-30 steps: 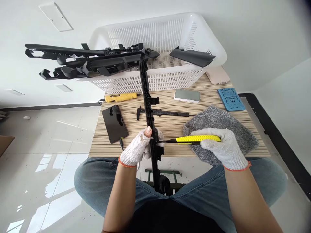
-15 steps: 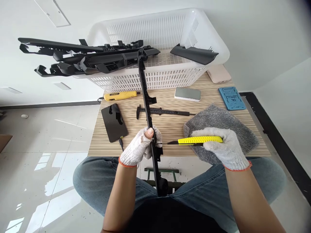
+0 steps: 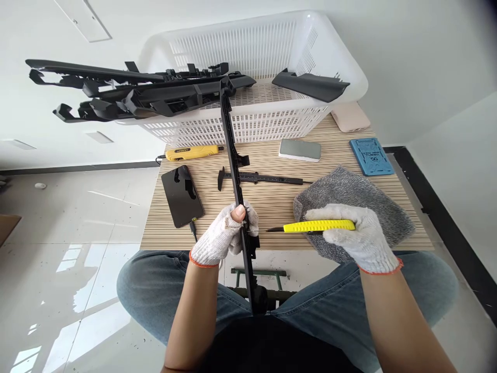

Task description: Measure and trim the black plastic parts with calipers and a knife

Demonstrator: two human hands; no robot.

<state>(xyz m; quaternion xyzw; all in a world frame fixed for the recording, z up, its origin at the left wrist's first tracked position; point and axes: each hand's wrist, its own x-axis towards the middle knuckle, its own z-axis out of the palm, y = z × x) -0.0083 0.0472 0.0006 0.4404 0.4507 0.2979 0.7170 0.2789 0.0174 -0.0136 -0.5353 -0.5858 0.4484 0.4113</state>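
My left hand (image 3: 225,230), in a white glove with the thumb tip bare, is closed around a long black plastic trim piece (image 3: 232,155). The piece stands lengthwise, from the basket's front rim down to between my knees. My right hand (image 3: 357,233), gloved too, grips a yellow utility knife (image 3: 318,226). Its dark blade points left and ends just short of the trim piece near my left fingers. Beneath the right hand lies a grey cloth (image 3: 349,191). A black caliper (image 3: 267,178) rests on the table behind the trim piece.
A white plastic basket (image 3: 264,122) stands at the back, with several black trim pieces (image 3: 147,93) sticking out leftward and another (image 3: 310,85) at right. On the table (image 3: 217,202) are a yellow power tool (image 3: 192,152), a phone (image 3: 182,196), a sharpening stone (image 3: 300,150) and a blue box (image 3: 371,156).
The knife has turned slightly in my right hand, so less of its dark underside shows. My left hand and the trim piece stay in place.
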